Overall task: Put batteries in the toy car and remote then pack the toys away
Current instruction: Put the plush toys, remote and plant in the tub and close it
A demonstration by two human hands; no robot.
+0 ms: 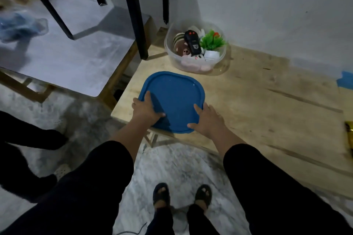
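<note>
A blue square lid (174,97) with rounded corners is held over the near left corner of the wooden table (257,104). My left hand (146,109) grips its left edge and my right hand (207,119) grips its near right edge. Beyond the lid, by the wall, stands a clear plastic tub (172,56). In the tub lie a black remote (192,42) with red buttons, plush toys (186,51) and a small green plastic plant (212,40) in a white pot. No toy car shows clearly.
A black chair leg (136,17) stands on the table's far left corner. A lower white-topped table (63,47) sits to the left with blurred items on it. Blue tape (345,80) marks the wall at right. My sandalled feet (181,194) are on marble floor; a dark-clothed person stands at left.
</note>
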